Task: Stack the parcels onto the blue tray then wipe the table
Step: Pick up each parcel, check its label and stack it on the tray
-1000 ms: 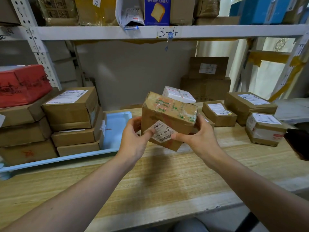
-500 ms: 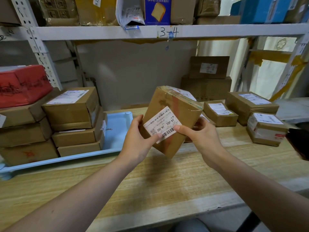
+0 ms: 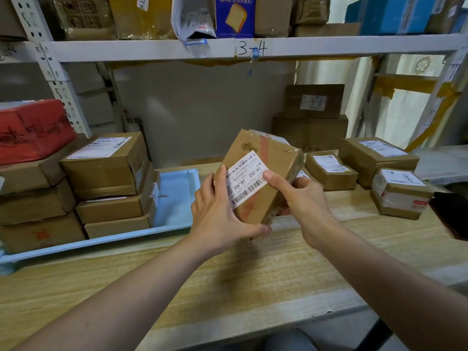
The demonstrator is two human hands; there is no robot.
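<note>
Parcel [image 3: 260,178] gripped by left hand [image 3: 217,219] and right hand [image 3: 301,198], long axis tilted up-right; blue tray [image 3: 174,198] just left, nearer left hand.

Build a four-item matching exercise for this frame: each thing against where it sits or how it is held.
Things
1. parcel with the J4-J02 label
2. red parcel
3. blue carton with a bread picture
4. blue tray

Places or states
A. on the upper shelf
B. on the wooden table, holding stacked boxes
C. held tilted above the table by the left hand and right hand
D. on top of the far-left stack

Pairs: 1-C, 2-D, 3-A, 4-B
</note>
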